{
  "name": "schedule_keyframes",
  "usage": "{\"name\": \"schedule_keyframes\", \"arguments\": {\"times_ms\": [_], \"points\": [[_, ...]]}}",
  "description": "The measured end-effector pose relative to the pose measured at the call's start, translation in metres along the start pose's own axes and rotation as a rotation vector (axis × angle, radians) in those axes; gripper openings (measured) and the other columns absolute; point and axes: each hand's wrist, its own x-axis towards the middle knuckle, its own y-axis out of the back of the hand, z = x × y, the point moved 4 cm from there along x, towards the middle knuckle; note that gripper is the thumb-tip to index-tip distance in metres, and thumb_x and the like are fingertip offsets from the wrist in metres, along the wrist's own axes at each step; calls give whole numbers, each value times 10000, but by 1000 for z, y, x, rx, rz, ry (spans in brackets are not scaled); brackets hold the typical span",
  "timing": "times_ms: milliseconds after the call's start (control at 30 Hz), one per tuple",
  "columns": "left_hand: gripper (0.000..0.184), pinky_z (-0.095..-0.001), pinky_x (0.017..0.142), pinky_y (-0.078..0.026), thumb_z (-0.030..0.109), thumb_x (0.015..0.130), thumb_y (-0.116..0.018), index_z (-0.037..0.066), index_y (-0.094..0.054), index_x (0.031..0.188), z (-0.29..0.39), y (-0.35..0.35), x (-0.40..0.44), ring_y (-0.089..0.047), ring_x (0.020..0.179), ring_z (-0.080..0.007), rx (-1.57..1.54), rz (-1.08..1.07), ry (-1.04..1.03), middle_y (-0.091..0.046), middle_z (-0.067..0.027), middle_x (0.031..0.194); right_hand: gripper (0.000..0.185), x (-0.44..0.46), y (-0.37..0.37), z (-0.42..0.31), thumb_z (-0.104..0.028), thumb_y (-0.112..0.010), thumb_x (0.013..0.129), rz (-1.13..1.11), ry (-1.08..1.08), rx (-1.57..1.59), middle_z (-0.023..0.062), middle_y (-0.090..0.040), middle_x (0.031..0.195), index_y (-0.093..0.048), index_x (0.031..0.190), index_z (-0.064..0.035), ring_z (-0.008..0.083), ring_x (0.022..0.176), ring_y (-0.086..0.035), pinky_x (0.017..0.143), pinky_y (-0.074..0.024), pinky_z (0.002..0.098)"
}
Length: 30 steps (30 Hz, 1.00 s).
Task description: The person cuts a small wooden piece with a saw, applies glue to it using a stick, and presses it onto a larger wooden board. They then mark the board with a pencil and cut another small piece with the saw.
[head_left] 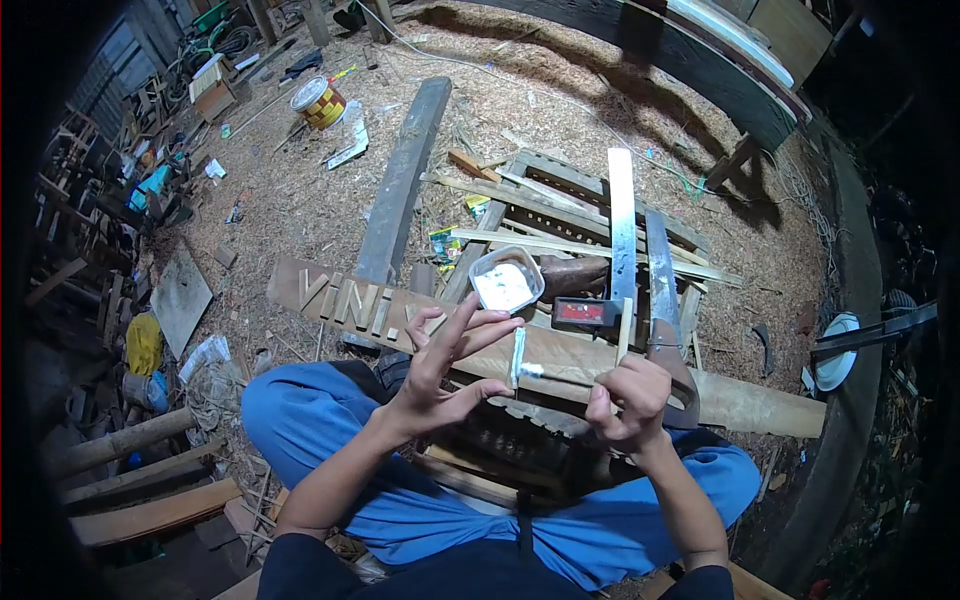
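Note:
My left hand pinches a small strip of wood upright between thumb and fingertips; white paste coats its face. My right hand is closed around a thin dark applicator stick, whose tip carries a blob of white paste close to the strip. A pale wooden stick rises beside the right fist; whether that hand also grips it, I cannot tell. Beyond my hands sits a clear plastic tub of white paste. Several short wood strips lie in a row on a long plank before me.
A handsaw, a long metal blade and a small dark box with red contents lie at right of the tub. A grey beam extends away. Further off stand a paint bucket and a raised timber.

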Motion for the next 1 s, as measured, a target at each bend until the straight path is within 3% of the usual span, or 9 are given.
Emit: {"name": "schedule_keyframes", "arguments": {"times_ms": [167,233,533,700,800,967,1000], "points": [[1137,-456,1184,-172,326,874,-848,-6,-112,1675,0,-5,-2,-563,1427,-216,59,-21,-32,-679,-127,1447,122,1,-6,5,-128,-699,717,1,-80,-20,64,-484,550,-617,647,-70,247,486,-479,478,-379,392],[1070,-505,1166,-121,344,899,-830,8,-164,1667,-1,-5,-3,-523,1451,-157,28,-7,-13,-661,-52,1484,128,1,-8,4,-130,-700,718,-1,-68,24,65,-490,552,-616,642,-69,248,490,-485,481,-391,388],[1089,-502,1162,-119,358,887,-843,13,-167,1668,-1,3,0,-524,1450,-160,61,29,-16,-669,-26,1475,118,6,2,4,-128,-695,676,-42,56,18,61,-493,559,-598,636,-75,250,500,-477,480,-387,384],[1095,-491,1157,-125,364,885,-844,16,-165,1670,0,-1,-2,-525,1447,-155,27,26,-2,-670,-37,1473,87,7,-1,4,-88,-663,710,7,14,2,59,-464,541,-612,666,-34,223,474,-470,458,-366,373],[1106,-484,1149,-133,373,885,-843,15,-154,1672,-4,-3,-2,-527,1443,-153,-58,27,20,-670,-45,1473,90,2,-5,4,-111,-697,705,0,-26,22,64,-507,568,-636,671,-54,250,499,-478,482,-391,392],[1123,-464,1137,-150,381,889,-838,10,-129,1678,-7,-4,-3,-534,1434,-158,-168,60,61,-673,-48,1469,82,4,-1,-3,-109,-695,704,-56,91,38,59,-514,570,-642,682,-51,248,503,-491,483,-395,388],[1134,-459,1183,-167,372,886,-843,23,-115,1683,-8,-4,-3,-530,1442,-201,-163,44,70,-670,-99,1462,82,4,1,-3,-109,-695,704,-56,91,38,59,-514,570,-642,682,-51,248,503,-491,483,-395,388]]}}
